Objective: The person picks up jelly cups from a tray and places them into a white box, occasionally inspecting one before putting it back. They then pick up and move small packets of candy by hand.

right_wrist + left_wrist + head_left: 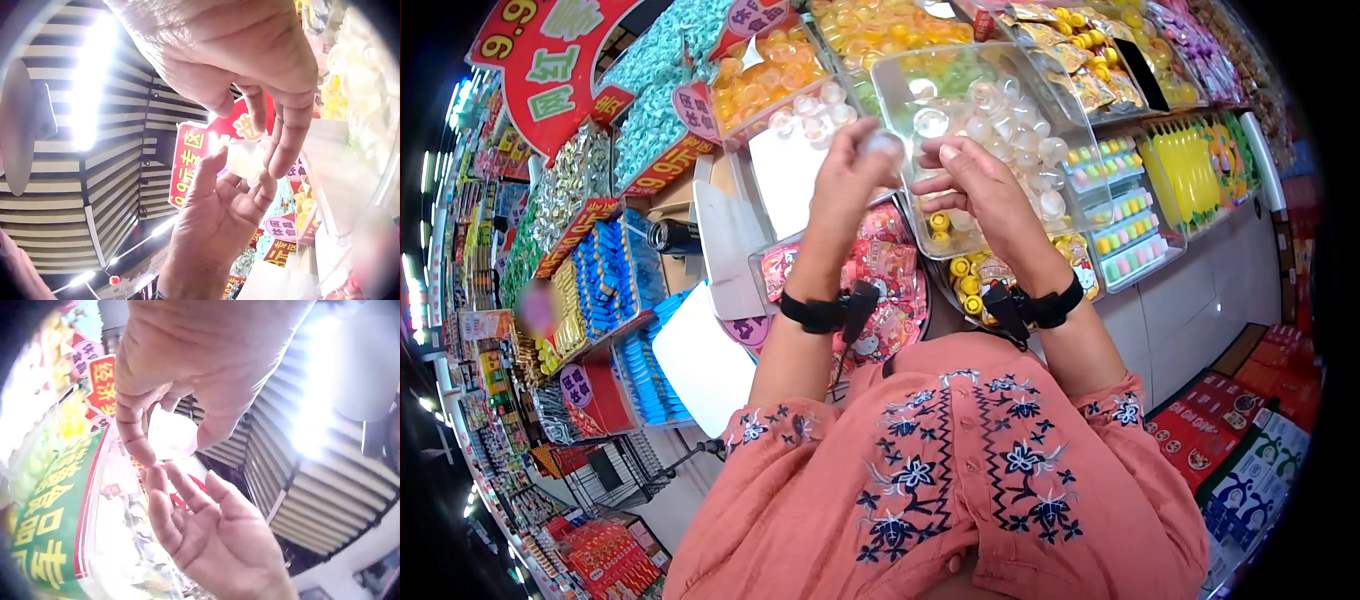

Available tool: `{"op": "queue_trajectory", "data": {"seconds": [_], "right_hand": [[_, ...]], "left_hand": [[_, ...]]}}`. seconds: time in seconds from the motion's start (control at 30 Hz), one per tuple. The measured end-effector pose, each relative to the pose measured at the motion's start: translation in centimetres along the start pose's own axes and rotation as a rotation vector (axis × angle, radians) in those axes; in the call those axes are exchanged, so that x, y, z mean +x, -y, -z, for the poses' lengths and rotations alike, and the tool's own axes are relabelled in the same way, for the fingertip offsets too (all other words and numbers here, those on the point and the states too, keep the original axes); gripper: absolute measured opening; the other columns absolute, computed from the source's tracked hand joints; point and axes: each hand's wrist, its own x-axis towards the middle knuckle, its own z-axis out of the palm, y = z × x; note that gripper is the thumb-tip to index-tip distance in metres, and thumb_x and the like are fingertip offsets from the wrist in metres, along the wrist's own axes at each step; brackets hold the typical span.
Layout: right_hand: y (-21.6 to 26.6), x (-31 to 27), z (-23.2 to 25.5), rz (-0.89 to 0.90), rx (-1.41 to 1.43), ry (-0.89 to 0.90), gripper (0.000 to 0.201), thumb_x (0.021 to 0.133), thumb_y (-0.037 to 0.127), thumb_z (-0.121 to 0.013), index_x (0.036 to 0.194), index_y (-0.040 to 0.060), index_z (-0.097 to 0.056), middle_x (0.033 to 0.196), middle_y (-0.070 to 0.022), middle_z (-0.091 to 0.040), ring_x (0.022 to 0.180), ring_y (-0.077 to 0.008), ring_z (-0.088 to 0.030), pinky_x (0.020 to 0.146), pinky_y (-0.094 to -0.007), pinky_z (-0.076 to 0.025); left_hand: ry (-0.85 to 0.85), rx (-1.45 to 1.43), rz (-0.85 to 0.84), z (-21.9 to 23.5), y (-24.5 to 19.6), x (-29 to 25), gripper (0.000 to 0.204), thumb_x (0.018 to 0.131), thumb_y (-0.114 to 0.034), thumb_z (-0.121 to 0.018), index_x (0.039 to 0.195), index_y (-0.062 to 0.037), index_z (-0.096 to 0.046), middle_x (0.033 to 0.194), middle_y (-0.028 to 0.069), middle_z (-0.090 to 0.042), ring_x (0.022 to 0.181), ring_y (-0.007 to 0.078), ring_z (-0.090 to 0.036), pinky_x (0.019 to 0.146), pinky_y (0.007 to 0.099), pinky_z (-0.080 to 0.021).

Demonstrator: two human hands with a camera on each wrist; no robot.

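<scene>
Between the thumb and fingers of my left hand (845, 178) is a small, pale, translucent jelly cup (172, 432). My right hand (983, 190) is held facing it, thumb and fingers loosely bent with nothing gripped. In the right wrist view the fingertips of that hand come right up beside the cup (245, 160). Both hands are raised over the near part of a clear plastic bin (945, 242), where many similar pale cups (1010, 125) lie in a heap. More pale cups (815, 108) sit in the bin to its left, above a white surface (785, 180).
Orange jelly cups (770, 75) fill a bin at the back left. Pink packets (880, 270) and yellow-capped packets (970, 285) lie close below my forearms. Trays of pastel sweets (1125, 220) stand on the right. A black cylinder (672, 237) is at the left, near blue-wrapped sweets (610, 262).
</scene>
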Motion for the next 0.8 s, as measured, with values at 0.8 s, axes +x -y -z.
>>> {"op": "queue_trajectory", "data": {"seconds": [0.8], "right_hand": [[-2.8, 2.7, 3.5, -0.206, -0.044, -0.129, 0.036, 0.103, 0.032, -0.049, 0.121, 0.0012, -0.054, 0.11, -0.0146, -0.063, 0.087, -0.0191, -0.068, 0.071, -0.0279, -0.055]], "left_hand": [[-0.505, -0.074, 0.212, 21.6, 13.0, 19.6, 0.035, 0.088, -0.019, -0.071, 0.119, -0.0059, -0.061, 0.111, 0.0058, -0.061, 0.097, 0.0174, -0.059, 0.075, 0.031, -0.054]]}}
